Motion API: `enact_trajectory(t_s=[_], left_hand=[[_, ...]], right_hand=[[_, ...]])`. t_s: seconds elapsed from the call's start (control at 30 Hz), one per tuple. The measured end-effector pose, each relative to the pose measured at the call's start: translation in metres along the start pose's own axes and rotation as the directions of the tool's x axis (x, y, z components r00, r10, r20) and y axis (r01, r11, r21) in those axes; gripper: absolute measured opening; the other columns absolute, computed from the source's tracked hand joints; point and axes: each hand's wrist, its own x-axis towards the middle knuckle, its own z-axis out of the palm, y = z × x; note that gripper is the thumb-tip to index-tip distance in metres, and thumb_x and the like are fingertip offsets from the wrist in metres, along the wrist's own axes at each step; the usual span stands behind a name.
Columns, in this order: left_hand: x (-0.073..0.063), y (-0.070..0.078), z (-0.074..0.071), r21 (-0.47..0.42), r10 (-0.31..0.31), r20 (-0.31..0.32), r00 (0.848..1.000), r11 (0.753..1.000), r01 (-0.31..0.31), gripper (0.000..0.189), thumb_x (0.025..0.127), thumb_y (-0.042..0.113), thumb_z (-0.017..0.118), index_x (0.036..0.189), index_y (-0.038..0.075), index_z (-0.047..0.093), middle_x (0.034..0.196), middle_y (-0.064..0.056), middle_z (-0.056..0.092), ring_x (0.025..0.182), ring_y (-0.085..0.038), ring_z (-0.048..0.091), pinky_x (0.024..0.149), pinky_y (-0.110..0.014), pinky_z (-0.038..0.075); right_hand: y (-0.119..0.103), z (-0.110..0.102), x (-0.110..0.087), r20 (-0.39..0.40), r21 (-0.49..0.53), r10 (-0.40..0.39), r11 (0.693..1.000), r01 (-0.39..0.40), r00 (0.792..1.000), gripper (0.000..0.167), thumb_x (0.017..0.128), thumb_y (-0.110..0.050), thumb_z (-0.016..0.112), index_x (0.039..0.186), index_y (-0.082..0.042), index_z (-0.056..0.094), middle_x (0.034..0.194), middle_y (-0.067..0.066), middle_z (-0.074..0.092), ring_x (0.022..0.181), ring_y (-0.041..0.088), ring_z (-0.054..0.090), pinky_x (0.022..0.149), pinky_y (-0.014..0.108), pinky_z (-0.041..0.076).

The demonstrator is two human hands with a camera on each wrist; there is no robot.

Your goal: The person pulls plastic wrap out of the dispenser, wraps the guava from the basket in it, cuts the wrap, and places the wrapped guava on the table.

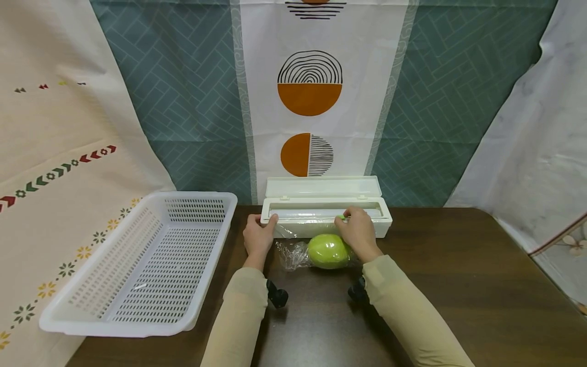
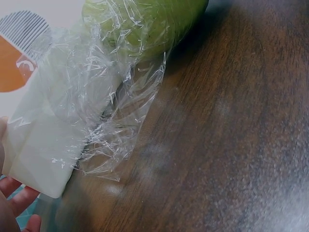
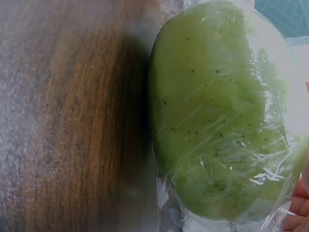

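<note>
A white cling film dispenser (image 1: 327, 224) stands with its lid raised, a roll of film lying inside. My left hand (image 1: 258, 237) grips its left end, thumb at the top front edge; the left wrist view shows some fingers at the end of the box (image 2: 41, 159). At the dispenser's front edge, my right hand (image 1: 359, 232) pinches a small green slide cutter (image 1: 340, 217), partly hidden by the fingers. Just before the box lies an oval green fruit (image 1: 328, 251) wrapped in clear film. Crumpled film (image 2: 104, 121) spreads from its left side. Dark specks mark the fruit's skin (image 3: 217, 116).
A white plastic basket (image 1: 213, 255) with slotted walls stands on the left of the dark wooden table (image 1: 440, 285). A small white strip (image 1: 140, 286) lies in it. Patterned cloth (image 1: 192, 102) hangs behind the table.
</note>
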Motion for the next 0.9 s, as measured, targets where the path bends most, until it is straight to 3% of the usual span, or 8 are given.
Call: enact_trajectory(t_s=[0.9], left_hand=[[-0.0011, 0.0007, 0.0002, 0.005, 0.018, -0.015, 1.0, 1.0, -0.018, 0.05, 0.082, 0.047, 0.067, 0.113, 0.01, 0.055, 0.104, -0.013, 0.064, 0.097, -0.032, 0.058, 0.086, -0.05, 0.043]], right_hand=[[0.0094, -0.0036, -0.0004, 0.006, -0.004, 0.021, 1.0, -0.021, 1.0, 0.029, 0.088, -0.028, 0.058, 0.098, -0.001, 0.063, 0.104, 0.018, 0.063, 0.089, 0.032, 0.061, 0.075, 0.044, 0.05]])
